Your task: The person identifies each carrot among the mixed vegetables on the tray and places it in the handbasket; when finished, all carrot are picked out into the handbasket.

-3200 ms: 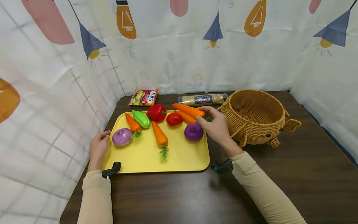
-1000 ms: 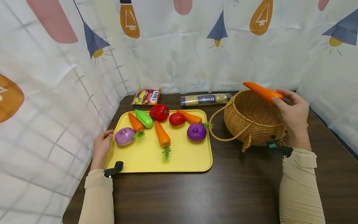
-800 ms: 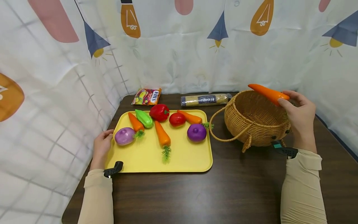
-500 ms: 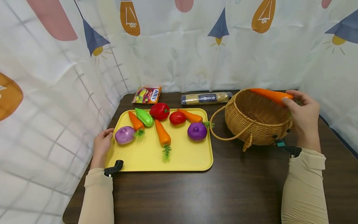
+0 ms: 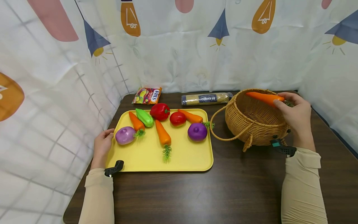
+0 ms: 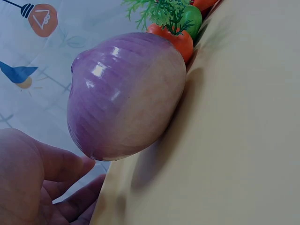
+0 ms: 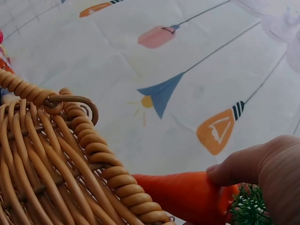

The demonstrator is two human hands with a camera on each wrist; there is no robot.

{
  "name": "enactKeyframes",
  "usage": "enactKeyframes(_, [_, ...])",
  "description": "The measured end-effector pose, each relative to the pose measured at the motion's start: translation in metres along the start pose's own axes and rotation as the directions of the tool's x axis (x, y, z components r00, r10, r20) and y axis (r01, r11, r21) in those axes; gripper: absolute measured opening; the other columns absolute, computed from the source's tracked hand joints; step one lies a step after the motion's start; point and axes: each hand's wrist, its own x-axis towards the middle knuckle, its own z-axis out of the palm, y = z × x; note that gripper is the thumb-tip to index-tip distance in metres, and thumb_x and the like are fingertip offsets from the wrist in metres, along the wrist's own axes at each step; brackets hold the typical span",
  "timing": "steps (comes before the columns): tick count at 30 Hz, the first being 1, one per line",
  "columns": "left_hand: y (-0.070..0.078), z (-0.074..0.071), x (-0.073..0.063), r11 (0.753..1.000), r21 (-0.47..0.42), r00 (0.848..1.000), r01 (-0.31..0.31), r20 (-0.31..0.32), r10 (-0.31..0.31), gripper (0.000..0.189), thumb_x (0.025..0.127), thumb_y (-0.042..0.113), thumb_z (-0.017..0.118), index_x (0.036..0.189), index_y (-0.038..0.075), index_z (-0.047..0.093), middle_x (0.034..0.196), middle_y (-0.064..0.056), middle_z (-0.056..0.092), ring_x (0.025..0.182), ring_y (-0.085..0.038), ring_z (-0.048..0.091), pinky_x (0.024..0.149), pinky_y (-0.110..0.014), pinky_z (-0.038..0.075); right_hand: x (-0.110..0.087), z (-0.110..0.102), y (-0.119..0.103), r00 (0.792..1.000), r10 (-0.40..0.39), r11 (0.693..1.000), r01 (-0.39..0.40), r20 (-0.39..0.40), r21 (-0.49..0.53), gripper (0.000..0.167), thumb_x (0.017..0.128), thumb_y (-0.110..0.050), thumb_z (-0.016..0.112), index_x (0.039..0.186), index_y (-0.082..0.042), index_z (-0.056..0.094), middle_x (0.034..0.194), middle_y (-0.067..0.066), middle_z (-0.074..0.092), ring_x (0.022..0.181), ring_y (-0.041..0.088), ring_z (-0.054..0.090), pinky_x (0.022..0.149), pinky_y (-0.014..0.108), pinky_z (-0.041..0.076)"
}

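A: What's happening at the left?

B: The left hand [image 5: 102,145] is resting at the left rim of the tray [image 5: 184,158], just beside the onion [image 5: 125,135]. I can't tell whether its fingers are pinching that rim.

A: And moving right?

B: Three other carrots [image 5: 163,133] are lying on the tray among more vegetables. Past its right side, the basket [image 5: 258,135] is standing on the tabletop [image 5: 195,199].

A: So where's the carrot [image 5: 264,98] that's being held?

B: It's hanging over the basket's mouth, tip pointing left, leaves [image 5: 289,103] pointing right. The right hand [image 5: 299,115] is pinching it by the thick end. In the right wrist view, the tip is disappearing behind the rim; I can't tell if it's touching wicker.

A: How would you expect it to handle?

B: It's looking smooth and glossy, like a toy, so I'm guessing light, stiff and hardly fragile, but a bit slippery. Since it's tapering, fingers near the tip would probably be sliding off. I'm favouring the thick end, just short of the leaves; those are looking too flimsy for lifting.
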Motion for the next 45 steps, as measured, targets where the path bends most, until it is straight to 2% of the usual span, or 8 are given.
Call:
enactKeyframes(3, [-0.001,0.0,0.001,1.0,-0.002,1.0,0.002,0.001,-0.002,0.044,0.105,0.026,0.038,0.143,0.008,0.049,0.143,-0.015,0.048,0.128,-0.028,0.042,0.103,-0.04,0.038,-0.001,0.0,0.0,1.0,-0.011,0.998,0.012,0.018,-0.061,0.038,0.092,-0.025,0.068,0.126,-0.009,0.065,0.114,-0.016,0.056,0.097,0.0,0.05,0.069,0.009,0.044])
enactKeyframes(10, [-0.003,-0.001,0.001,1.0,0.0,1.0,-0.001,-0.005,0.001,0.044,0.105,0.025,0.038,0.142,0.007,0.05,0.141,-0.015,0.049,0.127,-0.027,0.043,0.102,-0.039,0.039,-0.002,0.002,-0.002,0.997,-0.017,0.999,0.02,0.071,-0.05,0.04,0.09,-0.03,0.07,0.128,-0.017,0.063,0.113,-0.013,0.059,0.099,-0.007,0.055,0.074,0.009,0.043])
enactKeyframes(17, [-0.003,-0.002,0.0,1.0,-0.002,1.0,0.003,-0.006,-0.003,0.044,0.105,0.026,0.038,0.143,0.007,0.05,0.142,-0.015,0.048,0.127,-0.027,0.043,0.103,-0.039,0.038,-0.003,0.007,-0.004,0.997,-0.029,0.998,0.032,0.067,-0.045,0.041,0.091,-0.03,0.068,0.129,-0.015,0.063,0.113,-0.014,0.059,0.1,-0.005,0.055,0.075,0.009,0.044])
enactKeyframes(21, [-0.004,-0.002,0.001,1.0,-0.006,1.0,0.003,-0.012,-0.003,0.044,0.104,0.025,0.038,0.143,0.007,0.05,0.142,-0.015,0.049,0.128,-0.027,0.043,0.103,-0.039,0.038,-0.003,0.018,-0.008,0.995,-0.089,0.994,0.092,0.055,-0.056,0.04,0.093,-0.027,0.067,0.128,-0.01,0.063,0.111,-0.015,0.062,0.095,-0.006,0.056,0.075,0.011,0.043])
enactKeyframes(25, [-0.004,-0.001,0.002,1.0,-0.02,1.0,0.0,-0.017,-0.001,0.043,0.104,0.024,0.039,0.142,0.006,0.051,0.142,-0.015,0.049,0.128,-0.027,0.043,0.103,-0.038,0.038,-0.006,0.03,-0.015,0.989,-0.124,0.99,0.129,0.084,-0.059,0.04,0.094,-0.025,0.065,0.129,-0.007,0.062,0.115,-0.009,0.063,0.094,-0.006,0.056,0.076,0.013,0.043])
enactKeyframes(31, [-0.004,0.0,0.002,0.999,-0.032,1.0,-0.001,-0.021,0.0,0.043,0.104,0.024,0.04,0.141,0.007,0.051,0.14,-0.014,0.049,0.126,-0.025,0.044,0.1,-0.034,0.039,-0.019,0.051,-0.03,0.981,-0.152,0.988,0.153,0.119,-0.004,0.037,0.094,-0.025,0.066,0.127,-0.007,0.063,0.119,0.0,0.063,0.1,0.0,0.056,0.077,0.014,0.044])
enactKeyframes(37, [-0.003,0.001,0.002,0.999,-0.044,1.0,0.001,-0.027,-0.002,0.043,0.104,0.025,0.04,0.141,0.006,0.052,0.14,-0.014,0.05,0.126,-0.025,0.044,0.101,-0.035,0.038,-0.031,0.076,-0.047,0.964,-0.22,0.973,0.207,0.152,0.098,0.033,0.093,-0.019,0.067,0.123,-0.004,0.065,0.115,0.005,0.066,0.098,0.004,0.06,0.081,0.015,0.046])
enactKeyframes(45, [-0.002,0.001,0.001,0.999,-0.038,1.0,-0.012,-0.027,0.011,0.043,0.104,0.024,0.039,0.141,0.006,0.051,0.141,-0.014,0.049,0.127,-0.025,0.044,0.102,-0.036,0.038,-0.045,0.102,-0.055,0.942,-0.254,0.959,0.217,0.219,0.181,0.032,0.093,-0.013,0.066,0.123,-0.001,0.064,0.114,-0.002,0.065,0.1,0.007,0.06,0.083,0.018,0.047])
